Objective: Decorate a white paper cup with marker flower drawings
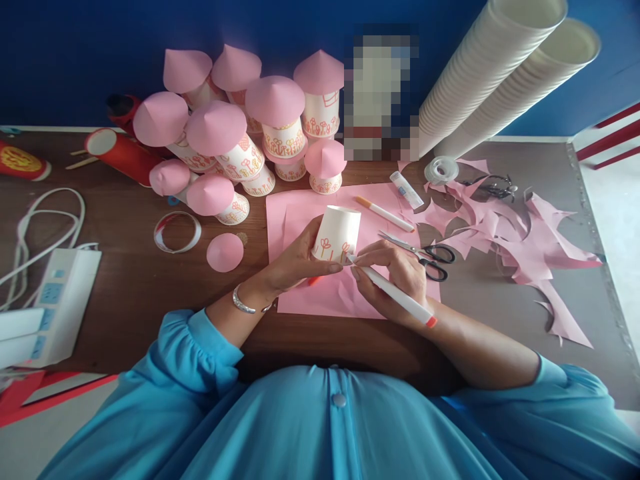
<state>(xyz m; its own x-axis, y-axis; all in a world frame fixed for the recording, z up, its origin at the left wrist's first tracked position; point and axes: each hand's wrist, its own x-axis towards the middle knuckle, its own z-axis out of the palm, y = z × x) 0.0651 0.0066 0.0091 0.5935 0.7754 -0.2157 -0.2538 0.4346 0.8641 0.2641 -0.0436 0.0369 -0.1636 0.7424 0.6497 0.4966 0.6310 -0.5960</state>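
Observation:
My left hand (303, 257) is closed around a white paper cup (339, 230), which is tilted and has its narrow base upward. Red flower drawings run along the cup's lower part, near the rim. In my right hand (397, 273) is a white marker pen (395, 298) with an orange-red end, and its tip meets the cup by the flowers. Beneath both hands lie pink paper sheets (295, 293). An orange-ended marker (385, 213) rests on them beyond the cup. Close to my right hand are black-handled scissors (435, 253).
Behind stand several decorated cups with pink paper cones (275, 100). Pink scraps (530, 233), a tape roll (441, 170) and a glue stick (407, 190) lie to the right, below tall cup stacks (493, 73). A power strip (65, 300) and white cable (30, 213) occupy the left.

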